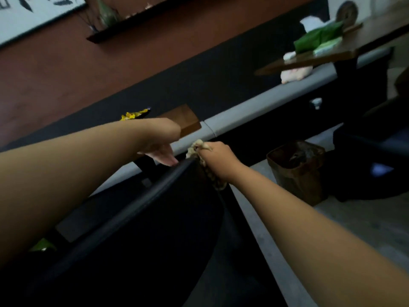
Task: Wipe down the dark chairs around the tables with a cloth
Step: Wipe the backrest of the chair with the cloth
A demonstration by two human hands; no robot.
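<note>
Both arms reach forward over a dark chair (155,218) that fills the lower middle of the view, its curved top edge running up toward the hands. The right hand (218,157) is closed in a tight grip on a pale, crumpled cloth (198,148), which bunches out above the fist and hangs down below the wrist against the chair's upper corner. The cloth touches the chair at that corner. The left hand (160,151) lies just beside it, fingers loose and pointing down, resting on or at the chair's top edge; the blur makes it hard to say whether it presses the chair or only touches it, and it holds nothing that can be seen. Beyond the hands a grey bench (254,111) runs along a dark and reddish wall (66,74). A brown table (186,121) corner shows behind the left wrist, with something yellow (134,115) on it. A second table (332,52) at upper right carries green packets (318,37) and pale items. A brown bin (297,171) stands on the floor (354,222) to the right of the chair, and another dark chair (371,156) sits at the far right.
</note>
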